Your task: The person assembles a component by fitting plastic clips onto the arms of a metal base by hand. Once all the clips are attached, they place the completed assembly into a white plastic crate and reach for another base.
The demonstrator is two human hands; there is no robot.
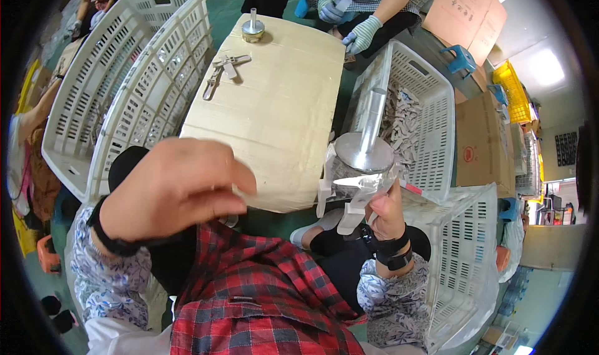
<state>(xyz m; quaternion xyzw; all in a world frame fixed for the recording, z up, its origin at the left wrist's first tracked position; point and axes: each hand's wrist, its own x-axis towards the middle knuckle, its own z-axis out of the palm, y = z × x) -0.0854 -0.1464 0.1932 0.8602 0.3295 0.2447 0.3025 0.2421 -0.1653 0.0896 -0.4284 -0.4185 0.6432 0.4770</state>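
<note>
My left hand (181,183) hovers over the near left edge of a cream board (281,118), blurred by motion. Its fingers are curled, the thumb stands a little apart, and nothing shows between them. At the board's near right corner, my right hand (390,214) is closed on a pale grey flat piece (354,212). Just above that hand is a round metal disc (364,152) with an upright rod, clear shiny film around its lower side. Several pale grey jointed pieces (228,72) lie on the board's far left part, near a smaller round metal base with a post (253,29).
A white crate (440,136) of grey pieces stands to the right, another crate (465,261) nearer me. Two tall white crates (156,68) stand left. Across the board, a person's gloved hands (362,35) handle small pieces. A cardboard box (483,146) stands far right.
</note>
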